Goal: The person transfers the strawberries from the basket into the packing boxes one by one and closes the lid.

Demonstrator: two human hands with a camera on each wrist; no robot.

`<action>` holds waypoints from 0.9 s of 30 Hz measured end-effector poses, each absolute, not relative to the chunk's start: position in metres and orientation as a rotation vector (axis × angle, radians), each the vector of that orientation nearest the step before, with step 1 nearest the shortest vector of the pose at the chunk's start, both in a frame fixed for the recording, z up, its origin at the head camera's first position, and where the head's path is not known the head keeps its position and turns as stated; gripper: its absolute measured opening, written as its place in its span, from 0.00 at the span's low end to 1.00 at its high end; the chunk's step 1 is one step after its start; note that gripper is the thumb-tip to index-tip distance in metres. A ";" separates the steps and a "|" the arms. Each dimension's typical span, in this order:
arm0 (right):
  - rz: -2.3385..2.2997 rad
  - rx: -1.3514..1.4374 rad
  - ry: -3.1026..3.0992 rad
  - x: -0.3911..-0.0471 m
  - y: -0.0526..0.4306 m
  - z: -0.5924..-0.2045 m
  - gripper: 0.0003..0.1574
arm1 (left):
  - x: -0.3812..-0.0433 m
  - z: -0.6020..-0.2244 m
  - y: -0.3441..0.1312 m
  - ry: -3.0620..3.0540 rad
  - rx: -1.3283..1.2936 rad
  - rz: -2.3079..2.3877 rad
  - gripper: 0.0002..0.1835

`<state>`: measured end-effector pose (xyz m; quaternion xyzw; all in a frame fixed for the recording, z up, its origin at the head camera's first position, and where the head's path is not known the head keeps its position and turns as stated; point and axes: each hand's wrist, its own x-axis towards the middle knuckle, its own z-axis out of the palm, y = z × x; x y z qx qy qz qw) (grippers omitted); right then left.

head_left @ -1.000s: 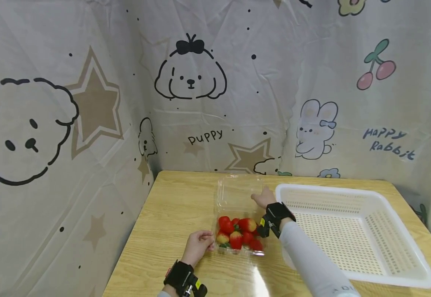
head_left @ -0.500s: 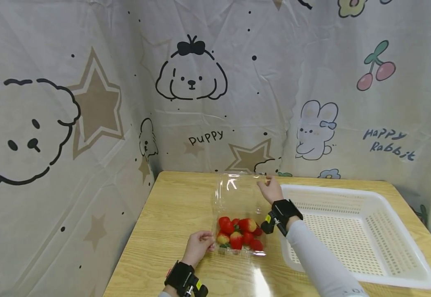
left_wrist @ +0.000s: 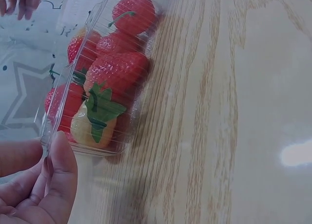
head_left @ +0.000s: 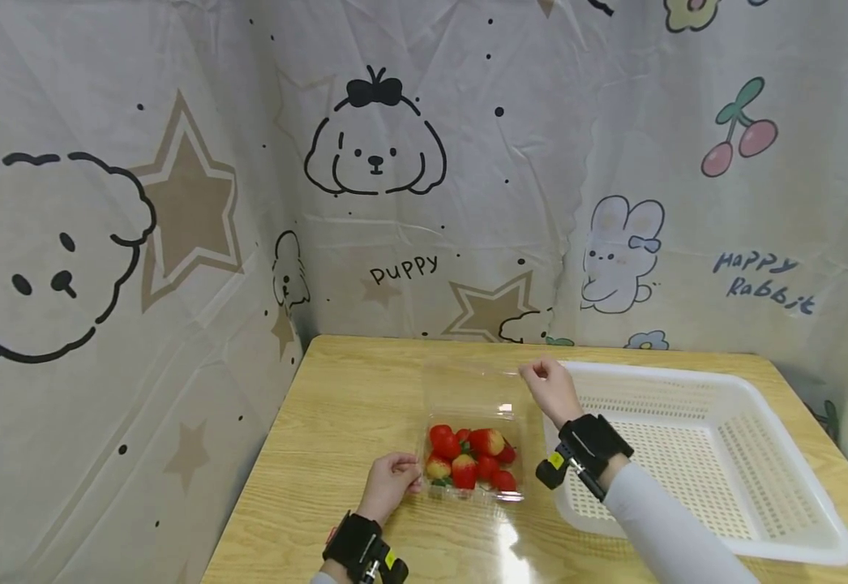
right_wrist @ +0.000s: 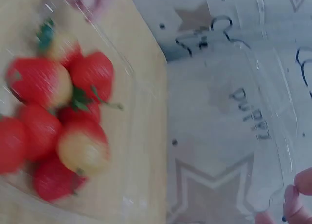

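Observation:
A clear plastic box [head_left: 520, 480] with several strawberries [head_left: 464, 470] in it stands on the table in the head view. Its hinged lid [head_left: 471, 388] is tilted up behind the fruit. My left hand [head_left: 391, 483] pinches the box rim at the near left corner; the left wrist view shows the thumb and finger [left_wrist: 62, 158] on that rim. At the far right, my right hand [head_left: 554, 391] pinches the lid's edge, as its fingertips [right_wrist: 292, 197] show at the border of the right wrist view. Most of that hand lies outside the right wrist view.
A white perforated plastic basket [head_left: 694, 375] stands right of the box, with my right forearm across its near left part. The wooden table [head_left: 329, 397] ends at a printed cloth backdrop [head_left: 409, 227] at the back and left.
My right hand has gone from over the lid to its right edge, then come up and nearer, raising the lid from the table. The left hand and the strawberries stay in place.

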<state>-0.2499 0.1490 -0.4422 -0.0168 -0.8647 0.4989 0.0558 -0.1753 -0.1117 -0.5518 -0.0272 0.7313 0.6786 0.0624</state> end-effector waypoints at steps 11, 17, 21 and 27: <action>1.577 -0.080 -2.738 -0.197 0.146 -0.454 0.09 | -0.175 -0.553 -0.112 2.185 -0.098 2.077 0.14; 1.750 -0.070 -2.632 -0.175 0.140 -0.468 0.16 | -0.173 -0.555 -0.115 2.097 -0.164 2.092 0.16; 1.847 -0.048 -2.564 -0.168 0.133 -0.477 0.29 | -0.172 -0.556 -0.115 2.048 -0.188 2.112 0.16; 1.806 -0.047 -2.608 -0.161 0.125 -0.492 0.47 | -0.172 -0.552 -0.112 1.927 -0.256 2.183 0.18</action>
